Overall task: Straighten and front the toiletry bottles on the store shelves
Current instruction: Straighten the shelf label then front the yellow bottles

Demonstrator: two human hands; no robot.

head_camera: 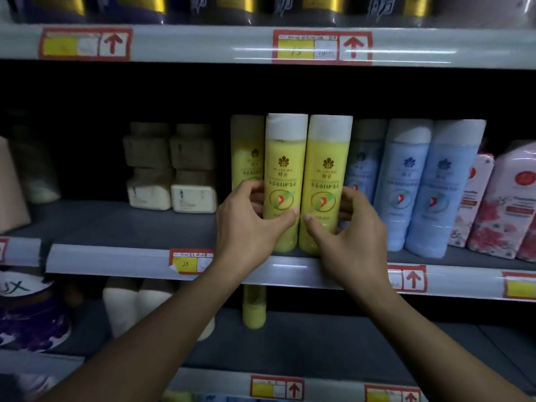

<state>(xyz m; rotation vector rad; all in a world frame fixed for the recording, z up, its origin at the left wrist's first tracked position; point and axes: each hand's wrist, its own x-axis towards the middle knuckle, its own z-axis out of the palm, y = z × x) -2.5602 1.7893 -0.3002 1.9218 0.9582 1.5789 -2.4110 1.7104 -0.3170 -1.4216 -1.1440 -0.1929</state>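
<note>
So the whole thing here comes down to two yellow bottles standing side by side at the front edge of the middle shelf (110, 258), both upright, long axis straight up and down, white caps on top, labels facing out. The left hand (246, 224) has its grip wrapped around the left yellow bottle (283, 181), thumb across the front low on the label and fingers curled round the far side. The right hand (352, 227) does the mirror of that on the right yellow bottle (326, 184), thumb in front, fingers round the outer side. Each bottle sits dead ahead of its own hand, so neither arm has to cross over. The bottles look touching or as good as. Behind the left one there's a third yellow bottle (245, 152) set further back in the dark, and just to the right the blue bottles (406, 181) stand close. Probably the next bit is just a small twist or nudge to square the pair with the shelf lip.
</note>
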